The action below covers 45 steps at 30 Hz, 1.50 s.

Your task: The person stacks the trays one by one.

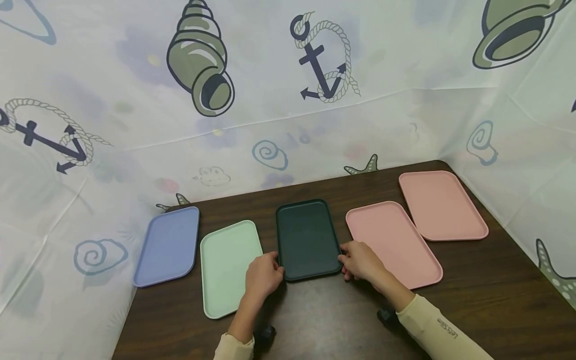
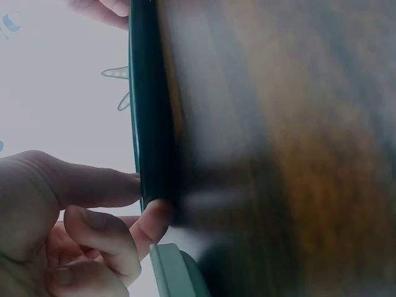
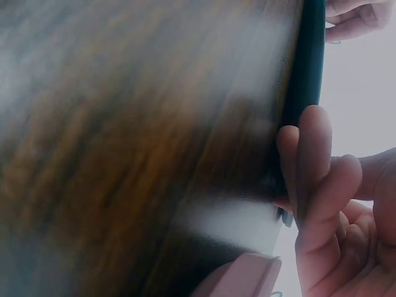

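A dark green rectangular tray lies in the middle of the row of trays, its near edge toward me. My left hand pinches its left side near the front corner, thumb at the rim and a finger at the underside in the left wrist view. On the opposite side my right hand holds the right edge near the front corner, with fingertips against the tray's side in the right wrist view. The light green tray sits just left of my left hand, and a pink tray lies under my right wrist.
A blue tray lies at the far left, and a second pink tray at the back right, close against the first. All rest on a dark wooden table. A white patterned cloth hangs behind and at both sides.
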Tool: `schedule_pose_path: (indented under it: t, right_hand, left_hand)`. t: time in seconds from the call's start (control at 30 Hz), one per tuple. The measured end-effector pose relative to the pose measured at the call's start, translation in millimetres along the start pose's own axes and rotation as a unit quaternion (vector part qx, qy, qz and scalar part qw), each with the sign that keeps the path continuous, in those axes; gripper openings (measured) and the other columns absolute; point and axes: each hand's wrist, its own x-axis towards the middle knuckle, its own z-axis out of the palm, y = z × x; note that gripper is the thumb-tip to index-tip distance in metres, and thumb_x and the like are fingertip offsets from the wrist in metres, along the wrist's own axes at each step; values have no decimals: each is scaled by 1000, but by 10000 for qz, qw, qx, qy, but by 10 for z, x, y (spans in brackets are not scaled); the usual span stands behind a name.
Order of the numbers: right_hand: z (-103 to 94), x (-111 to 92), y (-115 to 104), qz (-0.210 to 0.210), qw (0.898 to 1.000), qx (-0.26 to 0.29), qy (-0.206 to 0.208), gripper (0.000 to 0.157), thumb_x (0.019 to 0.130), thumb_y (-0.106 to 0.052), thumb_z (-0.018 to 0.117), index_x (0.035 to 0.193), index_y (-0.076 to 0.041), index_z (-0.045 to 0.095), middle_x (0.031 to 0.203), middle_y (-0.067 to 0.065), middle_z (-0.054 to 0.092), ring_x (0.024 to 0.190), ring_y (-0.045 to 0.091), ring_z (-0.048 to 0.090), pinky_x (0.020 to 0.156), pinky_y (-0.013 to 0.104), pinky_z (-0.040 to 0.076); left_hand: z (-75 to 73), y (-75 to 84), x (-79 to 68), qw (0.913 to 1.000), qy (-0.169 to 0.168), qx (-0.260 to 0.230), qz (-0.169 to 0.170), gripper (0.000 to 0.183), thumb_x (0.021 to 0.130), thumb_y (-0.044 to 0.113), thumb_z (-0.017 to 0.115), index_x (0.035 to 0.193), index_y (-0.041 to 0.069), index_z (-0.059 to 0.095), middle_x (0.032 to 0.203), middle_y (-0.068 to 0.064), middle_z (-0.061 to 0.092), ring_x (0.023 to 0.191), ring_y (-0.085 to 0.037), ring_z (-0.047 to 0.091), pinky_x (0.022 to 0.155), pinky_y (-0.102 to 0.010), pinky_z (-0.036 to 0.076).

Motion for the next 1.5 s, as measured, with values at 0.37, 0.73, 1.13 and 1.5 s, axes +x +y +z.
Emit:
schedule_pose_path:
  t: [0.37,0.73,1.13,1.5]
  right_hand:
    - [59,-17,-26,-261,9952,-893,291,44,94,-11,64,132,9,55,53,-4,59,38,9,56,63,30,50]
    - [42,-74,-61,-341,9915,-1224,283,50,95,-17,64,136,9,52,49,-5,56,38,9,55,66,35,50]
    - [-319,-490,-44,-389,9960,-626,501,44,95,-25,65,131,0,61,57,-2,58,42,14,55,50,32,46]
    - [-1035,-956,606,528,9890,-823,1110,60,98,-45,55,135,3,55,70,-1,65,54,16,58,50,34,40]
  left_hand:
    - [5,36,-121,9999,97,37,92,45,83,18,76,122,-1,67,66,6,60,57,-13,51,51,-32,42]
    - [-44,147,-344,9987,242,289,343,52,88,31,73,127,-2,64,97,-16,65,80,-33,64,65,-45,51]
    - [-25,495,-632,9897,1346,422,244,49,86,33,75,127,8,65,98,-10,61,47,-18,50,44,-35,42]
    - [303,1088,-778,9854,-688,-554,1456,38,88,37,71,116,12,72,77,17,63,67,2,55,60,-25,46]
